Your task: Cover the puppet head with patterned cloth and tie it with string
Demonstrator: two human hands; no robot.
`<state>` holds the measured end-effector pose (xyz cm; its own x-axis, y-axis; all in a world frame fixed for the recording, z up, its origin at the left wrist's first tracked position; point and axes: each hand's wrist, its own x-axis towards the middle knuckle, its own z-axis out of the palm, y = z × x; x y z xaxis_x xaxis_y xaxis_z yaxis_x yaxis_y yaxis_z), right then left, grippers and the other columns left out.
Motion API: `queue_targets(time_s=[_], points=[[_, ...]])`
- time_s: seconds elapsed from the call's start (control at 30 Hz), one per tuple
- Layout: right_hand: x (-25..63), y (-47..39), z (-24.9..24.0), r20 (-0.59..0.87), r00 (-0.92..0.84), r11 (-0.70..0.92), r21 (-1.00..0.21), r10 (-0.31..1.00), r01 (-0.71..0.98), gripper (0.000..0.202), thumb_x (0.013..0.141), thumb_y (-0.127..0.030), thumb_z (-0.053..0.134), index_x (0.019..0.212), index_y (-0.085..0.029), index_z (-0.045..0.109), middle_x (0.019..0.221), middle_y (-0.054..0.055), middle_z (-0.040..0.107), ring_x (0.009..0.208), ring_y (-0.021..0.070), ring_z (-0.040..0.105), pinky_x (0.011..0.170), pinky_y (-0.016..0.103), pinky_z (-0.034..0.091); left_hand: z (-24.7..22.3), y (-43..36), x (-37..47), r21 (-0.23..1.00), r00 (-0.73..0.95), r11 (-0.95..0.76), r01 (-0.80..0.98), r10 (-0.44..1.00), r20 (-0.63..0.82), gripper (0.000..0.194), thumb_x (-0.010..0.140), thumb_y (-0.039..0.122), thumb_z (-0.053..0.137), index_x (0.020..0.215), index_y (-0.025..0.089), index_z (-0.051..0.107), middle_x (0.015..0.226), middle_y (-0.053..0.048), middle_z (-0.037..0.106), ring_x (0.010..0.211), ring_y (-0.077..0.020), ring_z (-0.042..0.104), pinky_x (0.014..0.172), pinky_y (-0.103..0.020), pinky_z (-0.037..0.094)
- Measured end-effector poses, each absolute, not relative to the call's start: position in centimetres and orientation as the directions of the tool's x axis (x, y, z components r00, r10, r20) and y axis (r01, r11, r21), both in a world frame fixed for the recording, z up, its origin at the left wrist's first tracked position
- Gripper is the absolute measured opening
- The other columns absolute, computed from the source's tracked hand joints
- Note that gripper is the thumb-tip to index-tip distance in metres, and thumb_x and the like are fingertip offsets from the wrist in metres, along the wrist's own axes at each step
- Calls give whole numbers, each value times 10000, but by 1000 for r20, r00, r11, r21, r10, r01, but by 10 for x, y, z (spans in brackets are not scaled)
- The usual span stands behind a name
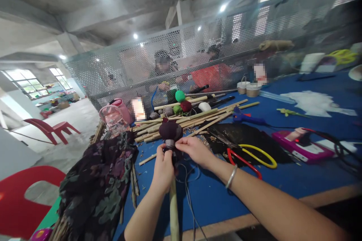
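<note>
My left hand (pixel 164 165) is closed around the neck of a mallet-like stick (pixel 174 211), just under its dark purple, cloth-covered round head (pixel 170 131). Grey cord (pixel 169 143) is wound round the neck below the head. With its fingertips pinched together, my right hand (pixel 195 151) touches the neck from the right, at the cord; the fingers partly hide what they grip. Loose lengths of the cord hang below the hands over the blue table. The stick points down toward me with its head away.
Beyond the hands lie several wooden sticks (pixel 181 120), some with coloured ball heads. Large scissors (pixel 249 158), a blue glue gun (pixel 250 117) and a purple power strip (pixel 299 150) are to the right. Dark patterned cloth (pixel 98 184) lies left. A perforated screen (pixel 113 67) stands behind, with people beyond.
</note>
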<state>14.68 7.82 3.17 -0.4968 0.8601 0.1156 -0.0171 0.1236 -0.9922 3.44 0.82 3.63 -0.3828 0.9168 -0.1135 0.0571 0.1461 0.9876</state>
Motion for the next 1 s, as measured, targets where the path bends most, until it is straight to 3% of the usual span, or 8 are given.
queue_targets(time_s=[0.13,0.23,0.3,0.4,0.67,0.87,1.0], points=[[146,74,35,193,-500,229,-973,844,11,219,678,-350,600,610,-143,582,554,-30,486,541,92,380,537,241,290,37,6,34,957,-370,118,-264,904,-214,273,735,278,390,995,232,462,572,58,426,392,-89,402,328,-157,260],[149,71,40,179,-513,168,-983,840,-69,255,663,-385,636,598,-149,565,528,-45,460,507,79,359,507,236,268,42,2,31,914,-286,108,-390,930,-232,242,742,370,415,915,210,473,548,58,425,375,-73,358,310,-145,223],[151,70,42,134,-528,91,-990,839,-106,286,646,-411,665,596,-153,551,486,-64,417,453,62,313,460,231,219,43,0,31,921,-267,111,-373,938,-221,256,735,413,463,888,208,475,543,65,414,369,-66,348,300,-143,217],[151,70,42,103,-546,30,-990,831,-141,311,622,-425,697,596,-152,550,447,-78,391,408,46,281,416,223,169,43,-2,32,959,-316,94,-267,931,-180,267,695,324,543,933,230,464,549,84,407,356,-62,365,295,-141,240],[149,68,41,-15,-602,-237,-927,798,-291,339,550,-397,759,613,-154,531,400,-111,334,327,11,207,345,188,92,41,-3,35,992,-395,85,-90,912,-114,233,740,299,529,950,247,443,592,83,423,367,-56,363,295,-149,279],[144,73,33,-47,-571,-195,-960,819,-200,383,530,-426,778,602,-159,514,364,-112,348,303,19,226,325,196,91,45,-7,32,980,-358,94,-178,921,-153,260,709,297,537,946,247,444,584,82,427,388,-57,387,304,-131,280],[141,75,32,-29,-596,-192,-958,802,-212,407,513,-422,795,607,-160,498,371,-120,359,298,11,215,332,202,73,47,-9,29,960,-255,75,-269,956,-146,321,626,240,557,925,226,440,519,100,399,343,-43,312,284,-129,247]])
